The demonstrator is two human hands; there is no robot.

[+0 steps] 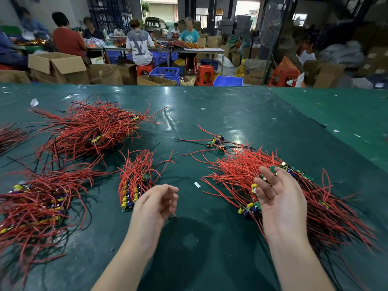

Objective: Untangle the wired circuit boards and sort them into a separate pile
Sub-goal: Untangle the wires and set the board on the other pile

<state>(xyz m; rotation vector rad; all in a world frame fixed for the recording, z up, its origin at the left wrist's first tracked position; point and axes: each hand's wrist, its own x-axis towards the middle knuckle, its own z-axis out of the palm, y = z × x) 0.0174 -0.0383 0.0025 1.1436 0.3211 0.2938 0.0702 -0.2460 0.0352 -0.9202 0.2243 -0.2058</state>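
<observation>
Hovering over the green surface [210, 114], both hands are hanging empty: the left hand [156, 203] is loosely curled, the right hand [279, 198] is spreading palm-up with relaxed fingers. Behind the right hand, the tangled heap of wired circuit boards [247, 171] is sprawling, while just left of the left hand a small sorted pile [136, 181] is lying.

Light is even and fairly bright, coming from above and from open doorways [247, 9] at the back, which are washed out. The glossy green surface [210, 114] shows white glare patches toward its far middle. A soft, dark shadow [189, 238] lies on it between the forearms. The left hand [156, 203] is smeared by motion blur; the right hand [279, 198] is sharper. Wide-angle distortion bends the surface's far edge and stretches the wires [25, 223] at the corners, which look soft.
</observation>
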